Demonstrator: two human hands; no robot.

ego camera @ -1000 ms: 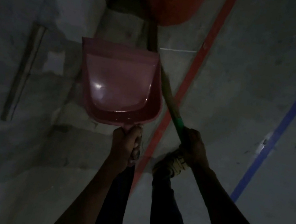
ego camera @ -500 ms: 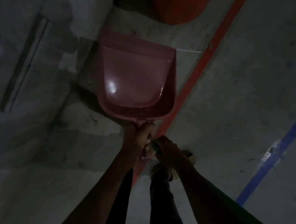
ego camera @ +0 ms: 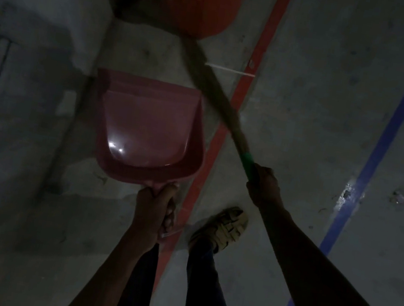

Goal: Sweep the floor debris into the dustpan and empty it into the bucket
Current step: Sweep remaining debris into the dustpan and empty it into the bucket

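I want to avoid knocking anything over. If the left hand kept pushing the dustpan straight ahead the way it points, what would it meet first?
Probably the red bucket. The left hand grips the pink dustpan by its handle, mouth aimed up the frame, with bare concrete floor between. The broom slants just right of that line. Depth is unclear.

Ahead of my left hand (ego camera: 154,208) the dustpan (ego camera: 146,129) fills the path; beyond its lip I see bare floor (ego camera: 306,116) up to the red bucket (ego camera: 192,2). From my right hand (ego camera: 264,185) the broom (ego camera: 213,89) slants across that gap, its blurred tip near the bucket's base.
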